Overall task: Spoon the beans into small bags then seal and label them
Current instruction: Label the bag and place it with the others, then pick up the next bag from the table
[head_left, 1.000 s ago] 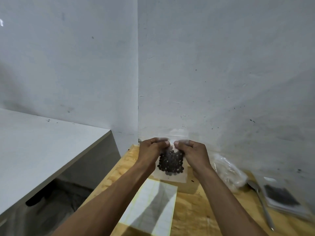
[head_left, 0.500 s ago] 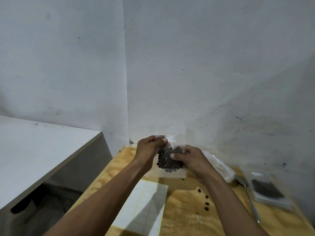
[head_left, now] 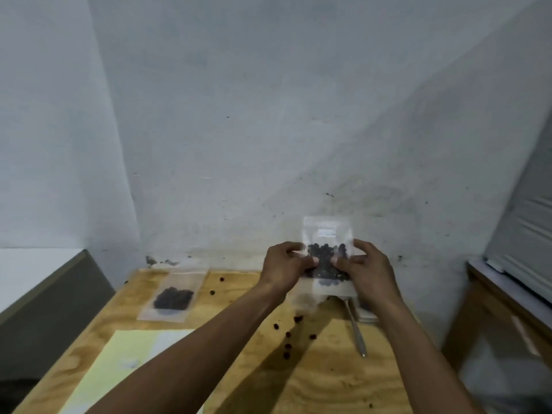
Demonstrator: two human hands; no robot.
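Two hands hold up a bag of beans.
Left grip [head_left: 286,265] and right grip [head_left: 363,264] both pinch the small bag [head_left: 327,258] above the bench [head_left: 328,377].

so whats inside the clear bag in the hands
The small clear plastic bag holds dark round beans. The fingers of both hands cover its side edges, so some contents are hidden.

You face a corner where two pale grey walls [head_left: 298,115] meet, the seam running down at the left. The plaster is scuffed and speckled with dark marks (thickest low down, near the wooden bench [head_left: 328,377]). To your left stands a white-topped table [head_left: 33,273] with a grey side panel. To your right a wooden frame [head_left: 490,312] carries a pale slatted panel [head_left: 525,234]. Soft light falls across the wall, leaving a diagonal shadow at the upper right.
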